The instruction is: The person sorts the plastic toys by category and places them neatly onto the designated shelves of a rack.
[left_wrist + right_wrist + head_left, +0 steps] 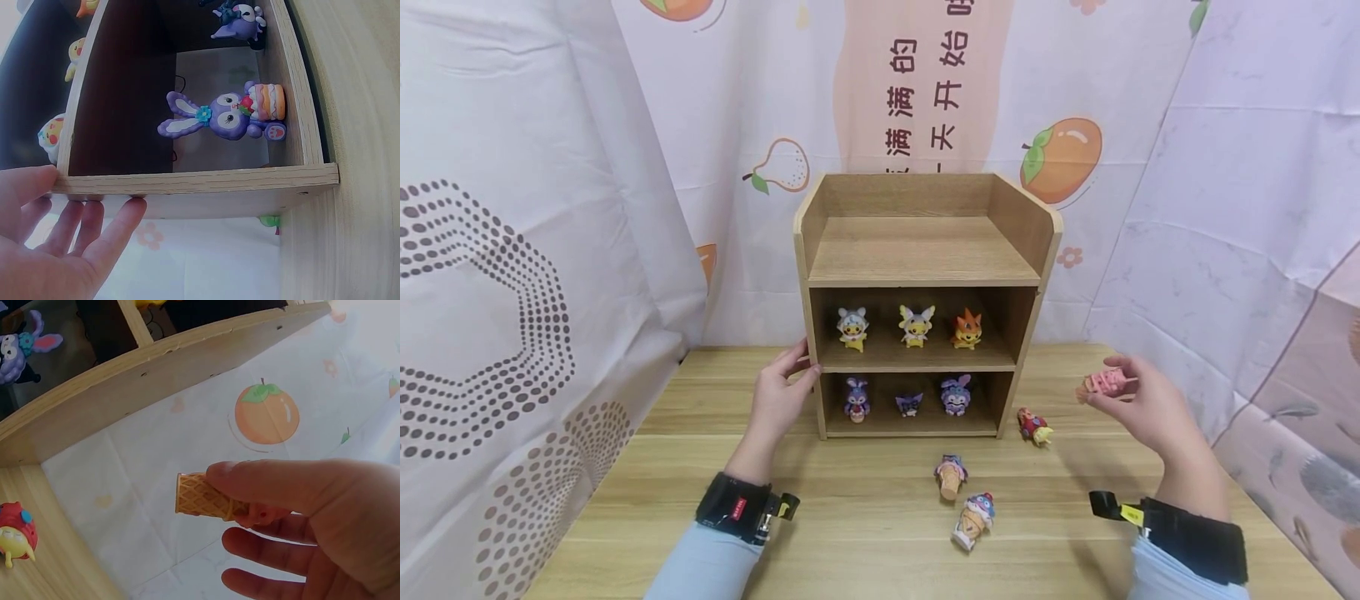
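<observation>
Above the table's right side, my right hand (1153, 404) pinches a pink ice-cream-cone figurine (1105, 382) between thumb and fingers. Its waffle cone (206, 495) sticks out past the thumb in the right wrist view; the pink top is partly hidden by the hand. My left hand (778, 396) grips the left side panel of a wooden shelf unit (917, 250), thumb at the front edge and fingertips against the outer face. On the middle shelf stand two grey-and-yellow figurines (853, 329) and an orange figurine (967, 329). Below are a purple rabbit figurine (228, 115) and two other purple figurines (955, 396).
A red-and-yellow figurine (1034, 427) lies on the wooden table (865, 525) by the unit's right foot. Two cone figurines, one small (951, 477) and one with a blue top (974, 521), lie in front. Printed curtains (760, 100) hang behind and at the sides.
</observation>
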### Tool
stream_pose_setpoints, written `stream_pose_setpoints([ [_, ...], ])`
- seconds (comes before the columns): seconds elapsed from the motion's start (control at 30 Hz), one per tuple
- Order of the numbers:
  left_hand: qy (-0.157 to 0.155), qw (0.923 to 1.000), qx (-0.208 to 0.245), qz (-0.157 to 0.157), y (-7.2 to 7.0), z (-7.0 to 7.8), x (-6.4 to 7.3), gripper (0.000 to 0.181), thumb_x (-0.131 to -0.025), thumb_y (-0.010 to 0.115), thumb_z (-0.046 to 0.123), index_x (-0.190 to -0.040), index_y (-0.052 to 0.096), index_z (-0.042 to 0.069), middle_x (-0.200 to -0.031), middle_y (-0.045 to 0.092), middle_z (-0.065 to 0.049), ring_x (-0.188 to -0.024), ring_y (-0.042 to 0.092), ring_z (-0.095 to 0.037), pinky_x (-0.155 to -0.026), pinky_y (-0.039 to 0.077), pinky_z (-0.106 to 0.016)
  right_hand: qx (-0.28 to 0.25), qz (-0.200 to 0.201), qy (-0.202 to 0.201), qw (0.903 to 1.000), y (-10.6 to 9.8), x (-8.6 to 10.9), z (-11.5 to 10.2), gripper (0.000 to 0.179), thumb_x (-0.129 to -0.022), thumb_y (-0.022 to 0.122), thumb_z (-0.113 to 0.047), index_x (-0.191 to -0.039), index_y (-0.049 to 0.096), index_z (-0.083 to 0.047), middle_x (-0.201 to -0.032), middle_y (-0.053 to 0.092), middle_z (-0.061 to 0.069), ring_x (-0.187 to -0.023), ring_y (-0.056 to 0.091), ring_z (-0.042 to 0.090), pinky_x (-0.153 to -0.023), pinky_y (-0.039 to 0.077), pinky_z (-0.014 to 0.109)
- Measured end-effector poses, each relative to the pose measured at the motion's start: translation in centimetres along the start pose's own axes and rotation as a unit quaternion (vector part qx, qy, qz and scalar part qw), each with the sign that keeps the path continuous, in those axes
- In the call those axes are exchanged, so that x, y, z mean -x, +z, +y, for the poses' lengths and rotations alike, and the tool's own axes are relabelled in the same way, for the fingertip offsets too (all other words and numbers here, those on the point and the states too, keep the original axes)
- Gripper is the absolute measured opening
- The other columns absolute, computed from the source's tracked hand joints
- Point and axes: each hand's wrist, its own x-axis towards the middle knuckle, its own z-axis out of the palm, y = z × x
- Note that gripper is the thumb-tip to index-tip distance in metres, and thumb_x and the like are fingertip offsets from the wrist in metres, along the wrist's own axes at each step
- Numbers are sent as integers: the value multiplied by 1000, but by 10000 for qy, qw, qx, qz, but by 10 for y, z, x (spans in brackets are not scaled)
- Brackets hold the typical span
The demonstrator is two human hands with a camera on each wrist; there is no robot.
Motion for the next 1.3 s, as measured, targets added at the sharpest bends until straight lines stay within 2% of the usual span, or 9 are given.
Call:
stream_pose_setpoints([
  [0.13, 15, 10000, -73, -4, -1, 22, 7, 49, -95, 66, -6, -142, 53, -7, -136, 59, -25, -118, 62, -41, -77, 62, -27, -149, 39, 19, 9999, -4, 2, -9, 72, -91, 80, -30, -142, 44, 5, -122, 57, 29, -104, 62, 47, -75, 60, 52],
  [0.23, 24, 10000, -73, 7, -1, 23, 7, 49, -95, 66, -6, -142, 53, -7, -135, 59, -25, -118, 62, -40, -76, 61, -24, -207, 119, -4, 9997, -6, 3, -14, 72, -91, 81, -28, -143, 44, 5, -121, 57, 27, -103, 63, 47, -72, 60, 35],
  [0.37, 21, 10000, -42, -9, -1, 22, 8, 49, -94, 66, -6, -142, 53, -7, -135, 59, -25, -118, 62, -41, -77, 61, -25, -255, 243, -79, 9993, -8, 3, -20, 72, -90, 82, -25, -144, 44, 4, -119, 58, 26, -102, 64, 46, -67, 49, 11],
  [0.47, -15, 10000, -14, -26, -1, 20, 7, 50, -94, 66, -6, -142, 53, -7, -137, 58, -25, -119, 61, -42, -79, 61, -26, -259, 289, -122, 9992, -9, 3, -24, 72, -90, 81, -24, -144, 44, 3, -119, 59, 26, -101, 64, 46, -67, 48, 9],
  [0.6, -70, 10000, 8, -19, 0, 18, 6, 50, -94, 66, -5, -143, 52, -7, -137, 58, -25, -120, 61, -41, -79, 61, -26, -145, 360, -273, 9989, -9, 3, -28, 67, -90, 81, -23, -144, 48, -1, -115, 62, 24, -98, 66, 46, -72, 61, 33],
  [0.7, -78, 10000, 12, -2, 0, 18, 7, 50, -94, 66, -6, -142, 53, -6, -136, 59, -24, -119, 61, -41, -78, 61, -24, -39, 416, -429, 9982, -9, 4, -30, 63, -90, 81, -22, -142, 52, -4, -110, 65, 22, -95, 68, 46, -74, 60, 58],
  [0.83, -43, 10000, -15, 5, 0, 19, 7, 49, -94, 66, -6, -142, 53, -7, -135, 59, -25, -119, 61, -41, -77, 60, -21, -33, 402, -518, 9978, -7, 4, -32, 60, -90, 81, -22, -141, 54, -4, -108, 67, 22, -95, 68, 46, -76, 57, 65],
  [1.17, -103, 9999, 7, -32, 0, 20, 7, 50, -94, 66, -6, -142, 53, -7, -137, 58, -25, -120, 61, -41, -80, 61, -27, 20, 521, -725, 9960, -4, 3, -44, 65, -87, 84, -22, -142, 54, -4, -107, 68, 20, -92, 70, 43, -73, 60, 58],
  [1.3, -117, 9999, 3, -45, 0, 19, 6, 51, -95, 66, -6, -143, 52, -8, -139, 57, -25, -120, 60, -42, -81, 61, -27, -46, 583, -875, 9944, -2, 2, -49, 63, -86, 85, -18, -140, 55, -4, -106, 68, 17, -91, 71, 39, -74, 60, 25],
])
